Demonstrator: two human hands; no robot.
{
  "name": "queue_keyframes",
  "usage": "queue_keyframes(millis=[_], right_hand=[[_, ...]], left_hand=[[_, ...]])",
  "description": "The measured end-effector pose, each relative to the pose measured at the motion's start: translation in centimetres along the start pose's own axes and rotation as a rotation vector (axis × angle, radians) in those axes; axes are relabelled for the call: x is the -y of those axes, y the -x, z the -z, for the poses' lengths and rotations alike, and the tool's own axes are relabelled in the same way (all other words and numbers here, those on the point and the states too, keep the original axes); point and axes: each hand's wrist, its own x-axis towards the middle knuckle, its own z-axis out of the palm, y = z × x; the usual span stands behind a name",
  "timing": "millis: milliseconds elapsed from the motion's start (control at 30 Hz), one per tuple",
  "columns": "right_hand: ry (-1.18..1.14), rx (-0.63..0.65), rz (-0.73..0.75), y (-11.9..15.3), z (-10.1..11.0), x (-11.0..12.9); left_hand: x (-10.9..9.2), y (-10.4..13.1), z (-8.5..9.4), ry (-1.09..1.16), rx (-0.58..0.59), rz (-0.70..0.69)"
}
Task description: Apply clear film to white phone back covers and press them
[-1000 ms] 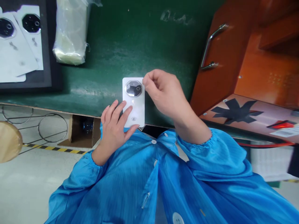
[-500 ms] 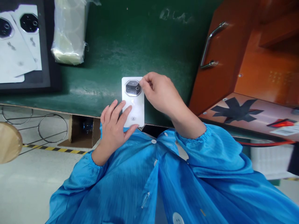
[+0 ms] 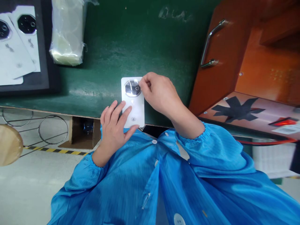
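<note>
A white panel [image 3: 137, 107], shaped like a phone back, lies at the front edge of the green table [image 3: 131, 50], with a dark octagonal camera area [image 3: 132, 88] at its top. My left hand [image 3: 114, 122] rests with fingers spread on the panel's left side and lower edge. At the upper right corner of the camera area, my right hand [image 3: 157, 90] is closed in a pinch. Whatever is between those fingertips is too small to make out.
Several similar white panels [image 3: 16, 59] lie on a black tray [image 3: 44, 47] at the upper left. Beside it is a plastic-wrapped stack [image 3: 67, 34]. An orange-brown cabinet [image 3: 220, 53] with a metal handle [image 3: 206, 47] stands on the right. A round stool [image 3: 9, 145] is lower left.
The view has shifted slightly. The glare on the camera area looks different, now a bright streak. Both hands keep nearly the same places on the panel.
</note>
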Motion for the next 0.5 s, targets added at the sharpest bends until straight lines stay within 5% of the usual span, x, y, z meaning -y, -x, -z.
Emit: queue_keyframes(millis=[500], right_hand=[[0.103, -0.077, -0.032, 0.44, -0.23, 0.00]], left_hand=[[-0.15, -0.10, 0.20, -0.019, -0.001, -0.002]])
